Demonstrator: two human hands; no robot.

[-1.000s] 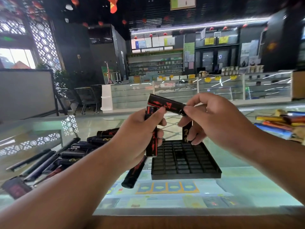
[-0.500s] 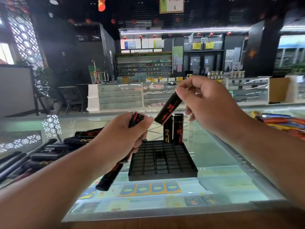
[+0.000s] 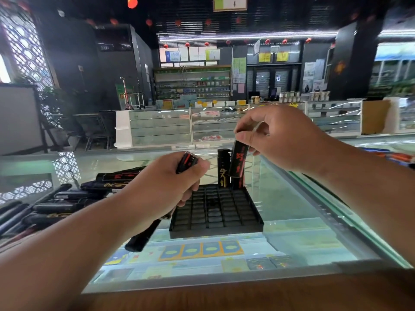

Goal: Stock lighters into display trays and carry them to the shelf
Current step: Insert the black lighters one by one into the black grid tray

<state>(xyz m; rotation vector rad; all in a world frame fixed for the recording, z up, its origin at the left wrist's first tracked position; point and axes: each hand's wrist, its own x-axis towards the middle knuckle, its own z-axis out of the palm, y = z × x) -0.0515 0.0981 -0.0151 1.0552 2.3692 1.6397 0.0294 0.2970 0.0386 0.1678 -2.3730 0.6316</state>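
Note:
A black gridded display tray (image 3: 215,212) sits on the glass counter (image 3: 292,198) in front of me. Two black lighters (image 3: 223,169) stand upright in its far row. My right hand (image 3: 280,140) pinches the top of a black lighter with red markings (image 3: 238,161), holding it nearly upright just above the tray's far right corner. My left hand (image 3: 166,187) grips a bundle of black lighters (image 3: 187,161); one end (image 3: 140,237) sticks out below my fist, left of the tray.
A pile of loose black lighters (image 3: 67,198) lies on the counter at the left. Colourful lighters (image 3: 395,157) lie at the far right edge. A wooden ledge (image 3: 247,295) runs along the counter's near side. Glass display cases (image 3: 224,124) stand across the shop.
My right hand took a lighter from the bundle in my left, swung it from level to nearly upright and lowered it toward the tray's far corner. The left hand sank a little.

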